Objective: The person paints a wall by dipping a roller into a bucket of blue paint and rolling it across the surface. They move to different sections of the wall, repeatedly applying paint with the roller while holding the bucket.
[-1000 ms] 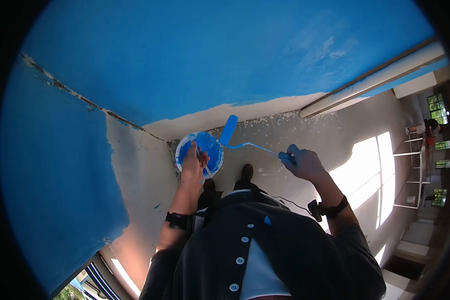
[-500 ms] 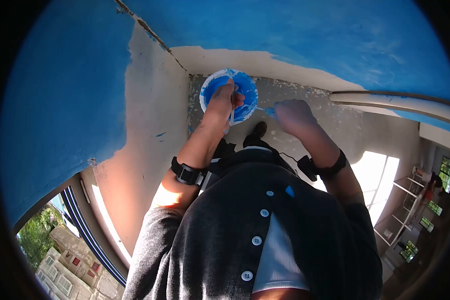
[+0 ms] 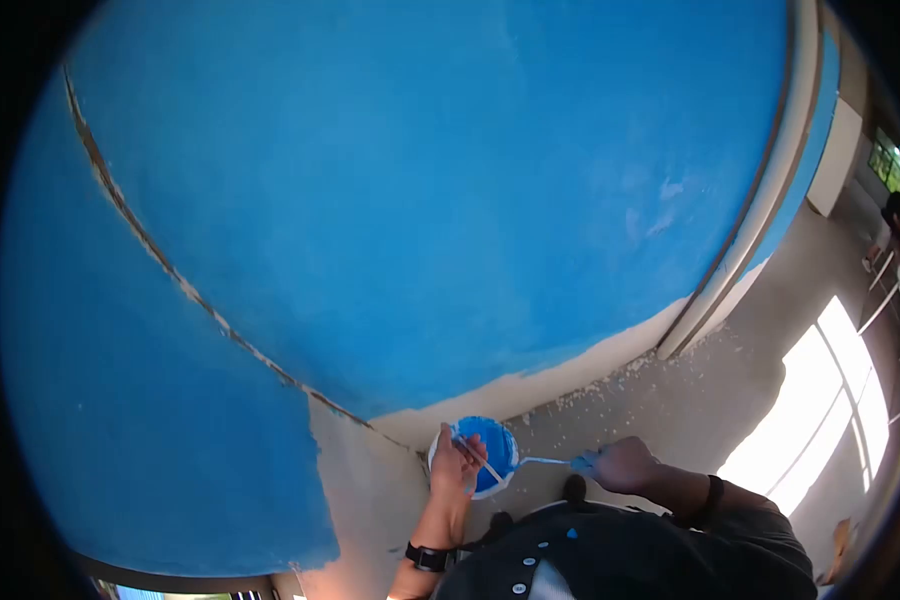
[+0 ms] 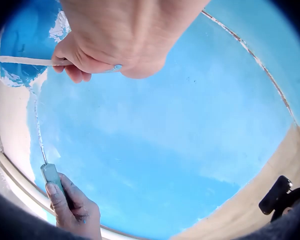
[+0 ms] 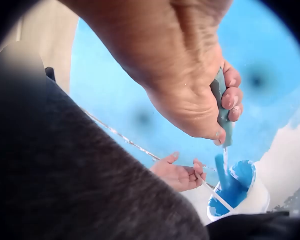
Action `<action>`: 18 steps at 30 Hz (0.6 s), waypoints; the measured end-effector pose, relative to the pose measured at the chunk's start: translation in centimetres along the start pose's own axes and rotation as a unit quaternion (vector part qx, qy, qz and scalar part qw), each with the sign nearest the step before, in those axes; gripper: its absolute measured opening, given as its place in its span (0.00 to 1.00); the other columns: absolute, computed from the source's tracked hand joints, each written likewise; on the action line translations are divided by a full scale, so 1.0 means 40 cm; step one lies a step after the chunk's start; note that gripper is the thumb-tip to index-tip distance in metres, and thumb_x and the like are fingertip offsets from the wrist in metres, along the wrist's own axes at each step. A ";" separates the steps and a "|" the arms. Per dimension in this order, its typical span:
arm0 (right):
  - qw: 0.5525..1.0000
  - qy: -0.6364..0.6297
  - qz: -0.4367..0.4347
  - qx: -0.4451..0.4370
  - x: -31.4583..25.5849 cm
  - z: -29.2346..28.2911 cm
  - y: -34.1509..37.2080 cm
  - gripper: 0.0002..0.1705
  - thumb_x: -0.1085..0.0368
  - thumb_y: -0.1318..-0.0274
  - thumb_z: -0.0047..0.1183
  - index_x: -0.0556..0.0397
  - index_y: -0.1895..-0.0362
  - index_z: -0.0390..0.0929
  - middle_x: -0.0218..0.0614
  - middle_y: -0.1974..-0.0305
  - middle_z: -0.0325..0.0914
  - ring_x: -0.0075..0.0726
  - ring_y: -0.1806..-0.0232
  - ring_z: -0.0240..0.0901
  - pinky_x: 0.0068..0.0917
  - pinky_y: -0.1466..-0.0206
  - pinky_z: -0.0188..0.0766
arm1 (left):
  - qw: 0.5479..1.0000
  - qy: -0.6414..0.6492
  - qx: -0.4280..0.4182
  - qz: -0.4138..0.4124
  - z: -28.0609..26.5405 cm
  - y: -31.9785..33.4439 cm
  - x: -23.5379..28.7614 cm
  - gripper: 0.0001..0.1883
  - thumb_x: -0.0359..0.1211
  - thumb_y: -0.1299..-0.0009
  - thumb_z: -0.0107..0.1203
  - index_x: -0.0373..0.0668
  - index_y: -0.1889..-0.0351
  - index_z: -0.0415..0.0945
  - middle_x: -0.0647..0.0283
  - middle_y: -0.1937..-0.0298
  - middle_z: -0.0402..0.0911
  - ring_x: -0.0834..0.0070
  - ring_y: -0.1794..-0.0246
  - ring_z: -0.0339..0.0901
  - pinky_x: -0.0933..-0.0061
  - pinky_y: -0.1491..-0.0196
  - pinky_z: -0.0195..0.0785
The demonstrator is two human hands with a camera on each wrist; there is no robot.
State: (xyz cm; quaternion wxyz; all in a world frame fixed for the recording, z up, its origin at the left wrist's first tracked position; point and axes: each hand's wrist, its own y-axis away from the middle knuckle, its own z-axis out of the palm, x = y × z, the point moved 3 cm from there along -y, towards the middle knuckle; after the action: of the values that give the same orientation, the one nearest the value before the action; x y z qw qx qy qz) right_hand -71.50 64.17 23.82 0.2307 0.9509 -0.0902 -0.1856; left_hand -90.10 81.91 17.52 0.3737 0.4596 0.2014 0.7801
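My left hand (image 3: pixel 454 472) holds the white handle (image 4: pixel 27 61) of a bucket (image 5: pixel 260 196) whose inside is coated with blue paint. In my right hand (image 3: pixel 622 466) is the grey-green grip (image 5: pixel 225 125) of a paint roller, fingers curled round it. Its paint-spattered metal rod (image 3: pixel 545 460) runs left to the bucket in the head view. The blue roller sleeve (image 5: pixel 221 169) is down inside the bucket, its lower end hidden against the paint.
Blue-painted walls (image 3: pixel 450 220) meet at a cracked corner line (image 3: pixel 175 275), with an unpainted pale strip (image 3: pixel 560 372) below. A pale pipe (image 3: pixel 740 255) runs down the wall at right. Sunlight (image 3: pixel 820 400) falls on the floor; a person (image 3: pixel 892 225) is farther off.
The roller has moved from beside the bucket's rim into the bucket, with the right hand closer to it. The left hand keeps hold of the handle. The head view has tilted up towards the wall.
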 end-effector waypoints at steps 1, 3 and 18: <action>0.999 -0.009 0.010 0.040 0.009 0.015 0.018 0.18 0.50 0.48 0.38 0.48 0.64 0.70 0.40 0.74 0.74 0.48 0.71 0.72 0.42 0.69 0.67 | 1.000 -0.005 -0.002 0.002 0.014 0.014 0.016 0.29 0.55 0.36 0.37 0.32 0.70 0.65 0.59 0.75 0.69 0.66 0.70 0.67 0.63 0.60 0.61; 0.993 -0.012 0.029 0.110 0.020 -0.013 0.043 0.17 0.50 0.48 0.38 0.47 0.64 0.71 0.39 0.75 0.74 0.48 0.71 0.72 0.42 0.68 0.67 | 1.000 -0.016 -0.022 0.012 0.040 0.010 0.049 0.32 0.57 0.37 0.36 0.32 0.69 0.65 0.58 0.74 0.69 0.66 0.69 0.67 0.62 0.59 0.60; 0.715 -0.102 -0.111 0.683 -0.193 -0.833 0.199 0.18 0.55 0.47 0.41 0.57 0.66 0.73 0.48 0.82 0.68 0.49 0.79 0.66 0.38 0.76 0.59 | 0.994 0.035 -0.098 0.014 0.072 -0.015 0.122 0.34 0.60 0.39 0.37 0.32 0.68 0.67 0.59 0.72 0.70 0.67 0.67 0.68 0.62 0.57 0.61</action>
State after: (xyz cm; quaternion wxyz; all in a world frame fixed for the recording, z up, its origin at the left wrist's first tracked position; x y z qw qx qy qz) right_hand -66.11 72.67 57.48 -0.5141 0.8284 -0.1088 -0.1940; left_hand -88.84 85.97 21.33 0.3987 0.3963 0.1303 0.8167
